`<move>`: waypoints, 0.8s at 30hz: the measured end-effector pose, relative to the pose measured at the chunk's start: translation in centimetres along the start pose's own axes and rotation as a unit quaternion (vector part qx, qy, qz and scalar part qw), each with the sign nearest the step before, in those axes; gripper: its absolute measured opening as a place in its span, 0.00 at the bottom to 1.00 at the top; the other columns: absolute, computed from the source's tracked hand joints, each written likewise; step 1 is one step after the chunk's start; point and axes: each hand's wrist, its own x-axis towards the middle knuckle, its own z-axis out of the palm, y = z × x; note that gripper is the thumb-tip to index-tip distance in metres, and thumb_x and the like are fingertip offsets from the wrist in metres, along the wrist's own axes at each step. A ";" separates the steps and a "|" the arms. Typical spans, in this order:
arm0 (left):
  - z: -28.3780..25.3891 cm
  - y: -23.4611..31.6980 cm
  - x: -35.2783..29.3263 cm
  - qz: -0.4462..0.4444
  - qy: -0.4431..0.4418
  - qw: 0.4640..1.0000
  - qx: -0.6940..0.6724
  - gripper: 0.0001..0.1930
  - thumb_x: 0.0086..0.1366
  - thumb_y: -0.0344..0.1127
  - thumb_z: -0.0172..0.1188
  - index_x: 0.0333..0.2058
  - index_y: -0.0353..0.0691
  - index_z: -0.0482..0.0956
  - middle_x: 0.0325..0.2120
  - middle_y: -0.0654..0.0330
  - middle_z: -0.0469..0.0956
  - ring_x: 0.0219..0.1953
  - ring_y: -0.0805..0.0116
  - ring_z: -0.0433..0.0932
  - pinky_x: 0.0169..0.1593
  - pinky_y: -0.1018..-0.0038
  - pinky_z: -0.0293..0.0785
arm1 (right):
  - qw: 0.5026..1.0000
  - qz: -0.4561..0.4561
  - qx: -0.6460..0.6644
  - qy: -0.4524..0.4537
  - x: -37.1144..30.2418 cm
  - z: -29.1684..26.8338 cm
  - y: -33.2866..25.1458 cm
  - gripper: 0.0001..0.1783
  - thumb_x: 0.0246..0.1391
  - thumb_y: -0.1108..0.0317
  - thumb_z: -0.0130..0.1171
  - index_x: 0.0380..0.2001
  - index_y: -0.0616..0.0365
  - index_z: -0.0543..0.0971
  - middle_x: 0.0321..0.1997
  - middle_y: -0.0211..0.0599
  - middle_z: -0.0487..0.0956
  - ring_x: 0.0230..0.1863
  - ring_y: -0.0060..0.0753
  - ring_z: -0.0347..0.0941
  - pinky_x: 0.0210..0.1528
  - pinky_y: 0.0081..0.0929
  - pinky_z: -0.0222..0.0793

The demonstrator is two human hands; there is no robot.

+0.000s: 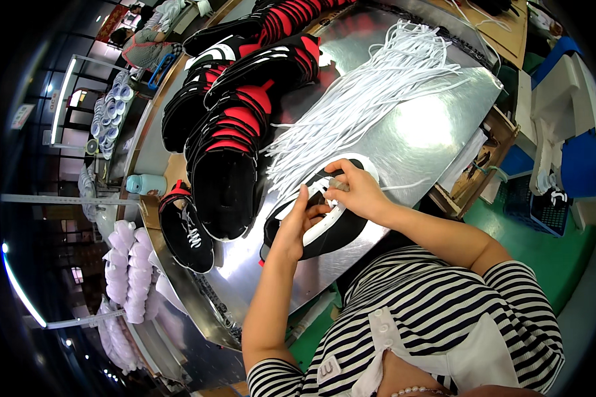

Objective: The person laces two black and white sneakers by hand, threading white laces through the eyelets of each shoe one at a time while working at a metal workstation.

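A black and white shoe upper (318,243) lies on the metal tabletop in front of me, its toe end pointing to the upper right. My left hand (297,225) is closed on its near side, fingers curled into the opening. Bent over the eyelet area, my right hand (357,192) pinches a white shoelace at the lacing; its fingertips partly cover the lace. Something tan wraps one of the right fingers. Just beyond the shoe upper lies a large spread bundle of white shoelaces (357,99).
Nested black and red shoe uppers (228,159) fill the table's left side. A laced black shoe upper (191,231) sits at the left edge, near a light blue cup (146,184). An open wooden drawer (480,165) juts out on the right, above a dark blue basket (536,210).
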 end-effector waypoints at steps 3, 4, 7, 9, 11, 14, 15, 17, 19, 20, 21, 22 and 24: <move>0.4 -0.1 -0.4 0.026 0.062 0.985 0.157 0.27 0.68 0.60 0.51 0.37 0.38 0.80 0.26 0.62 0.77 0.28 0.76 0.74 0.33 0.79 0.69 | 1.000 0.014 0.005 -0.008 0.2 -0.2 0.1 0.25 0.49 0.66 0.66 0.50 0.57 0.69 0.38 0.47 0.82 0.38 0.45 0.79 0.43 0.35 0.71; 0.6 -0.8 -0.7 0.077 0.075 0.983 0.151 0.22 0.70 0.55 0.53 0.35 0.39 0.80 0.24 0.64 0.76 0.27 0.77 0.72 0.32 0.79 0.67 | 1.000 -0.003 -0.003 -0.012 0.0 -0.3 -0.1 0.25 0.50 0.67 0.65 0.51 0.57 0.68 0.37 0.45 0.83 0.36 0.41 0.79 0.42 0.32 0.71; 0.5 -2.1 -0.8 0.194 0.089 0.969 0.126 0.15 0.70 0.45 0.57 0.32 0.39 0.79 0.22 0.68 0.74 0.25 0.79 0.70 0.30 0.80 0.64 | 0.997 -0.074 -0.034 0.000 -1.3 -0.2 -0.4 0.25 0.52 0.69 0.64 0.51 0.57 0.67 0.33 0.44 0.83 0.31 0.37 0.79 0.36 0.29 0.70; 0.6 -2.1 -1.3 0.199 0.084 0.963 0.160 0.14 0.69 0.45 0.57 0.33 0.39 0.80 0.23 0.68 0.74 0.24 0.80 0.69 0.29 0.81 0.64 | 0.995 -0.074 -0.067 -0.007 -1.7 -0.5 -0.9 0.24 0.52 0.69 0.65 0.50 0.57 0.67 0.33 0.44 0.83 0.31 0.39 0.79 0.35 0.29 0.71; 1.2 -1.8 -1.7 0.209 0.095 0.958 0.171 0.12 0.68 0.43 0.59 0.34 0.39 0.81 0.25 0.68 0.75 0.21 0.81 0.67 0.26 0.81 0.63 | 0.992 -0.084 -0.099 -0.005 -1.8 -0.8 -1.5 0.23 0.53 0.67 0.65 0.48 0.58 0.67 0.33 0.45 0.82 0.31 0.41 0.80 0.35 0.30 0.71; 1.9 -2.0 -2.1 0.230 0.114 0.956 0.145 0.12 0.67 0.42 0.61 0.35 0.38 0.81 0.25 0.68 0.76 0.21 0.81 0.67 0.25 0.82 0.62 | 0.994 -0.088 -0.057 -0.040 -2.2 -1.3 -1.6 0.21 0.55 0.67 0.63 0.48 0.58 0.67 0.32 0.44 0.82 0.31 0.41 0.80 0.35 0.31 0.72; 2.0 -2.1 -2.2 0.233 0.125 0.952 0.153 0.12 0.67 0.42 0.61 0.35 0.38 0.81 0.26 0.68 0.77 0.21 0.81 0.67 0.25 0.82 0.62 | 0.991 -0.115 -0.061 -0.033 -2.4 -1.5 -1.5 0.19 0.56 0.67 0.62 0.47 0.58 0.68 0.31 0.43 0.82 0.31 0.42 0.79 0.35 0.31 0.72; 1.8 -2.3 -2.4 0.254 0.114 0.947 0.161 0.11 0.67 0.41 0.61 0.35 0.38 0.81 0.27 0.69 0.77 0.21 0.81 0.67 0.25 0.82 0.63 | 0.983 -0.167 -0.068 -0.023 -2.8 -1.8 -1.5 0.16 0.57 0.67 0.60 0.45 0.59 0.69 0.30 0.43 0.81 0.31 0.42 0.79 0.34 0.31 0.72; 1.7 -2.5 -2.6 0.259 0.108 0.947 0.155 0.11 0.67 0.40 0.61 0.35 0.37 0.81 0.26 0.69 0.76 0.21 0.81 0.67 0.25 0.82 0.63 | 0.981 -0.152 -0.103 -0.060 -2.8 -2.8 -2.2 0.12 0.58 0.68 0.59 0.42 0.60 0.70 0.29 0.44 0.81 0.31 0.42 0.80 0.34 0.31 0.72; 1.7 -2.3 -2.7 0.254 0.104 0.949 0.156 0.11 0.67 0.40 0.61 0.35 0.37 0.81 0.26 0.68 0.76 0.21 0.81 0.68 0.25 0.82 0.64 | 0.979 -0.145 -0.123 -0.075 -2.7 -3.3 -2.8 0.11 0.59 0.68 0.59 0.40 0.61 0.71 0.29 0.44 0.80 0.31 0.42 0.80 0.34 0.31 0.72; 1.7 -2.3 -2.8 0.249 0.100 0.950 0.157 0.11 0.67 0.40 0.61 0.35 0.37 0.81 0.26 0.68 0.76 0.21 0.81 0.68 0.25 0.82 0.64 | 0.977 -0.159 -0.124 -0.070 -2.5 -3.4 -3.0 0.08 0.59 0.68 0.58 0.36 0.60 0.73 0.28 0.43 0.80 0.30 0.43 0.79 0.32 0.32 0.72; 1.7 -2.3 -2.8 0.254 0.098 0.950 0.156 0.11 0.67 0.40 0.60 0.35 0.37 0.81 0.26 0.68 0.76 0.21 0.81 0.68 0.25 0.82 0.64 | 0.974 -0.161 -0.141 -0.076 -2.4 -3.6 -3.1 0.08 0.58 0.68 0.59 0.36 0.60 0.73 0.28 0.43 0.80 0.30 0.44 0.79 0.32 0.32 0.72; 1.7 -2.5 -3.0 0.265 0.094 0.947 0.155 0.11 0.67 0.39 0.60 0.35 0.37 0.81 0.26 0.68 0.76 0.21 0.81 0.68 0.25 0.82 0.64 | 0.967 -0.166 -0.172 -0.086 -2.3 -3.8 -3.6 0.07 0.57 0.68 0.59 0.35 0.58 0.73 0.28 0.41 0.80 0.30 0.44 0.79 0.31 0.33 0.71</move>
